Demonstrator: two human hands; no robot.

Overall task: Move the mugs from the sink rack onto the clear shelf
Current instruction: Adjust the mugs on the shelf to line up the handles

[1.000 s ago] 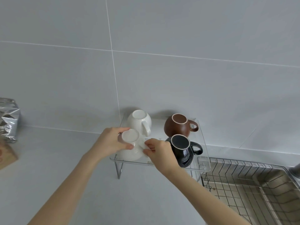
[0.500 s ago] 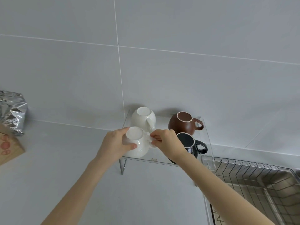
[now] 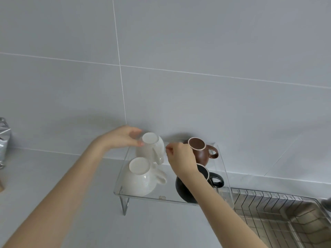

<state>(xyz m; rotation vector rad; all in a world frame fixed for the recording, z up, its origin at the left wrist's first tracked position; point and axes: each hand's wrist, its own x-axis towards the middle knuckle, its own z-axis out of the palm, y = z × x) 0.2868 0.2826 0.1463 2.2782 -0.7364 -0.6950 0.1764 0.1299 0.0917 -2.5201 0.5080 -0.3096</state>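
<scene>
Mugs stand four to the clear acrylic shelf with wire legs [image 3: 172, 197], all upside down, probably so that they drain and keep dust out. At the back left is a rounded white ceramic mug [image 3: 151, 149]; in front of it, near the shelf's front edge, a second white ceramic mug [image 3: 138, 178] with its handle to the right. At the back right sits a round brown mug with a pale foot ring [image 3: 201, 152], and before it a glossy black mug [image 3: 188, 187], partly hidden by the forearm.

The left hand [image 3: 121, 137] curls about the back white mug, thumb and fingertips at its upturned base, seemingly to nudge it square against the tiled wall. The right hand [image 3: 180, 158] hovers between that mug and the brown one, fingers loosely bent and holding nothing; whether it touches the white mug's handle is unclear.

Beyond, at lower right, the steel wire sink rack [image 3: 279, 217] shows no mugs in its visible part, so the moving looks done, with only tidying left. A crinkled silver foil bag [image 3: 4, 140] stands on the grey counter [image 3: 53, 167] at far left.
</scene>
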